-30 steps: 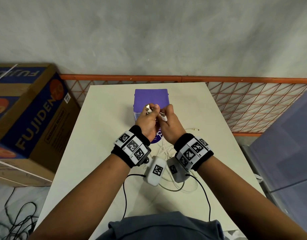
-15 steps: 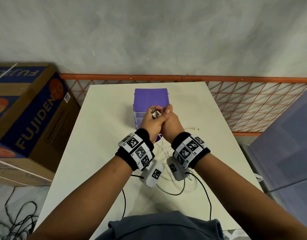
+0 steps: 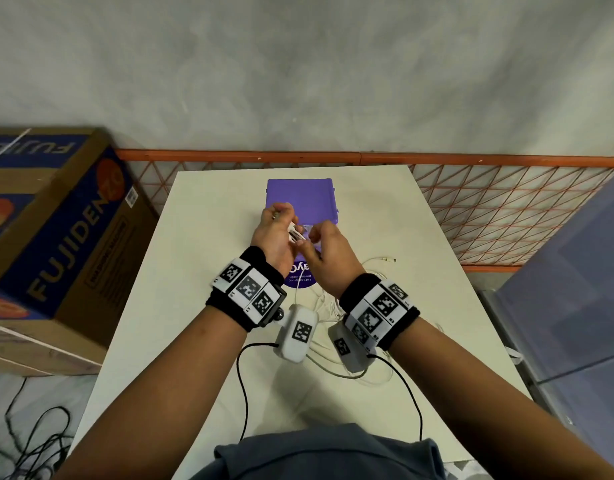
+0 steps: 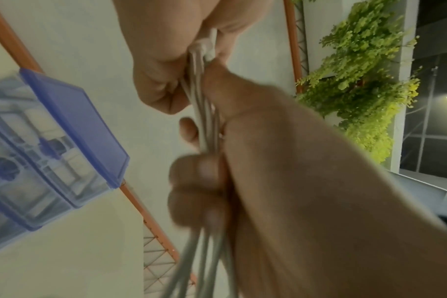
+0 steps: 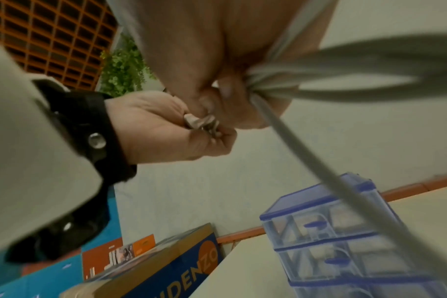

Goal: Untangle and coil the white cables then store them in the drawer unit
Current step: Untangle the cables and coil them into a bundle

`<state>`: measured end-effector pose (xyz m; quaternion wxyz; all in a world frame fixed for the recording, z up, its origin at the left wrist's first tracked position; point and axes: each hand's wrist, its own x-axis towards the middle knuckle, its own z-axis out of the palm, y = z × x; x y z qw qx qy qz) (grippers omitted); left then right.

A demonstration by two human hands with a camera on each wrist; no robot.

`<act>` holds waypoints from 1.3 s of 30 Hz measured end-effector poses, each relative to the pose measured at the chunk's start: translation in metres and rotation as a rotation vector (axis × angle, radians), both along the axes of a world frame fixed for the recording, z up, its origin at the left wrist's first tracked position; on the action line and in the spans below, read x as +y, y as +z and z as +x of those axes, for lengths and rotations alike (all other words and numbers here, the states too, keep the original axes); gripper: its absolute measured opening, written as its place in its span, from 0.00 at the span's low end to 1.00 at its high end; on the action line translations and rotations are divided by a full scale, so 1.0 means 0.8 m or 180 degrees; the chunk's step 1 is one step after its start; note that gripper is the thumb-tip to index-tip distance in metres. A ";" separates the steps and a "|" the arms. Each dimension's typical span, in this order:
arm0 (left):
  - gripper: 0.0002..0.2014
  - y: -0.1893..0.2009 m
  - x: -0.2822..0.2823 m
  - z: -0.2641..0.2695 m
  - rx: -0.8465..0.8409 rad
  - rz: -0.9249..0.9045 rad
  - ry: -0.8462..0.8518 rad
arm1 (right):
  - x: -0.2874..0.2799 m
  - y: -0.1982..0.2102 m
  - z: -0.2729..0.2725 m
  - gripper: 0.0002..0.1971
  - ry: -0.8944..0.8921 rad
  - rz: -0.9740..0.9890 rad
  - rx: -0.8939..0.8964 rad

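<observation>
Gripping a bundle of white cable strands [image 4: 204,113] in the left hand [image 3: 274,233], fingers curled round the strands and thumb pressing them from the side, as the left wrist view is showing plainly. Pinching the same bundle between thumb and fingertips of the right hand [image 3: 328,251], with loops of the white cable fanning out from that pinch and one strand running down past the lens in the right wrist view. Holding both hands close together, almost touching, raised above the table [image 3: 201,271] and directly in front of the purple drawer unit [image 3: 300,199]. Also showing a white plug end with a metal tip [image 5: 202,123] sitting in the left palm. Standing near the far edge of the table, toward the wall: the drawer unit, with a purple lid and clear stacked drawers with purple pull tabs, all looking closed, though blur is making this hard to confirm. Lying loose on the tabletop beneath and just behind the wrists: more white cable [image 3: 336,372], with one connector end [image 3: 388,259] resting to the right of the drawer unit. Resting on the floor to the left of the table: a FUJIDENZO cardboard box [image 3: 52,230]. Running along the wall behind the table: an orange wire grid fence [image 3: 489,216].
</observation>
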<state>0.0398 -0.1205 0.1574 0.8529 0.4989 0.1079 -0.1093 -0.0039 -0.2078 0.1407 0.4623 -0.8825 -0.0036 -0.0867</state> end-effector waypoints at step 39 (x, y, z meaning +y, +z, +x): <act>0.15 -0.051 0.014 -0.020 -0.0985 0.1790 -0.1634 | -0.048 -0.022 -0.009 0.13 0.0159 0.0379 0.0072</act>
